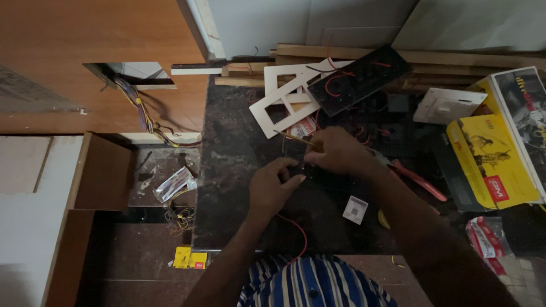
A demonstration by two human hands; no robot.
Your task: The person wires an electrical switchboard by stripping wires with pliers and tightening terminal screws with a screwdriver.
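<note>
Dim room; dark speckled stone tabletop (239, 187) set against a brown wooden panel (85, 34) with a rectangular cut-out, from which a bundle of coloured wires (142, 111) hangs down.

Left hand (272, 190): fingers curled, thumb and forefinger pinched on a small dark switch module (298, 169) lying on the tabletop near centre. A thin red wire (296, 230) runs from under this hand toward the person's striped shirt (310, 284).

Right hand (335, 150): closed around a slim screwdriver (293, 138), its yellowish shaft slanting up and left, the working end over the module just beside the left fingertips. Exact tip contact too dark to resolve.

Around them: white switch frame plate (284, 99) with rectangular openings, behind the hands; black switch board (358, 77) with red wire loops, tilted on the frame; white switch unit (449, 105) to the right; yellow cartons (492, 159) at the right edge; red-handled pliers (418, 181) just beside the right forearm; small white label (355, 209) near the front edge.

Judgement: step in hand appears to be working a terminal screw on the module while the wire is seated. The next move would call for a steady pinch from the left hand and the driver kept square on the screw; poor light makes alignment the main difficulty.
</note>
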